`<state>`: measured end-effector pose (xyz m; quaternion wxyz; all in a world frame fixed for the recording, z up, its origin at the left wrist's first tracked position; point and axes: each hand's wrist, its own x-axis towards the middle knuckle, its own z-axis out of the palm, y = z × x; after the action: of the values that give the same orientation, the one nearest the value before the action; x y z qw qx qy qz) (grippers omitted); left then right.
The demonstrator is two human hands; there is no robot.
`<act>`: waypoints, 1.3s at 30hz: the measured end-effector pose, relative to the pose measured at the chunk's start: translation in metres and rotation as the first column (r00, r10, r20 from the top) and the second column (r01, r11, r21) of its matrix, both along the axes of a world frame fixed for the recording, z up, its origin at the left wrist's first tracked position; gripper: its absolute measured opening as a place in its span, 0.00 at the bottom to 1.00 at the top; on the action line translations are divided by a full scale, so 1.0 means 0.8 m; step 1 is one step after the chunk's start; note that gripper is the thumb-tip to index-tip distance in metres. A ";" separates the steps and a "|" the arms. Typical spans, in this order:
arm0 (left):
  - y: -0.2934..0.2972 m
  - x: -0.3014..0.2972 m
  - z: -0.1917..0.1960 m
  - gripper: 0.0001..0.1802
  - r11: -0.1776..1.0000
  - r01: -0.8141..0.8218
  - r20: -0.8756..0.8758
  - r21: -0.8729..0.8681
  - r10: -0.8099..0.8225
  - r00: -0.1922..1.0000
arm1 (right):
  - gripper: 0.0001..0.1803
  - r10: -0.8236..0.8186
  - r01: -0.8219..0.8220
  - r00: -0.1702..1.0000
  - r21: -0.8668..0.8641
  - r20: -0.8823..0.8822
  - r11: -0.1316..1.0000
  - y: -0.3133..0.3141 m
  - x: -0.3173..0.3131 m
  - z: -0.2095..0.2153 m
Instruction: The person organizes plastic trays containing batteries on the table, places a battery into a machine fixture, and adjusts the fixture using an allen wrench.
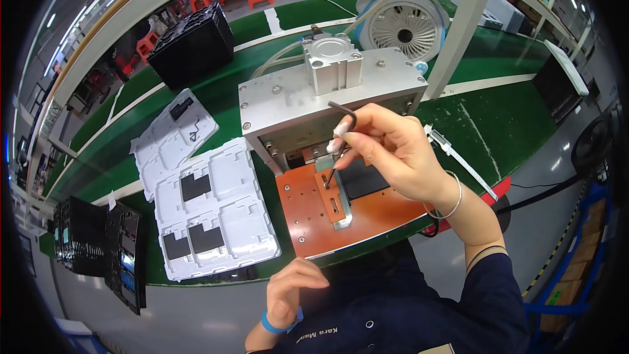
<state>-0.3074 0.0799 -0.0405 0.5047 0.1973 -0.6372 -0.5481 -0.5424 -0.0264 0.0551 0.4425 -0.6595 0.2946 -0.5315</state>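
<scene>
My right hand (396, 151) pinches a black hex key (342, 109) between thumb and fingers. Its bent end sticks up above the fingers, and the lower end reaches down into a slot of the small orange slotted block (335, 205). That block lies on a metal strip on the orange base plate (298, 223), beside a flat black piece (363, 180) partly covered by my hand. Near my body, off the plate's front edge, my left hand (288, 292) hangs with fingers loosely extended and holds nothing visible.
A metal press (262, 108) with a cylinder stands behind the plate. White plastic trays (229, 210) with black pieces lie left. A caliper (458, 157) rests right on the green table, and a fan (405, 29) stands behind. Black trays (193, 46) are stacked far left.
</scene>
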 end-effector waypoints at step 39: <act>-0.112 -0.034 0.030 0.37 0.808 -0.079 0.573 -0.583 0.479 0.665 | 0.12 0.028 -0.030 0.999 0.052 0.034 0.998 -0.008 0.038 0.000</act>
<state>-0.3349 -0.0101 -0.0168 0.3404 0.3468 -0.8602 -0.1546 -0.5118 -0.0332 0.0550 0.4723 -0.6427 0.2915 -0.5281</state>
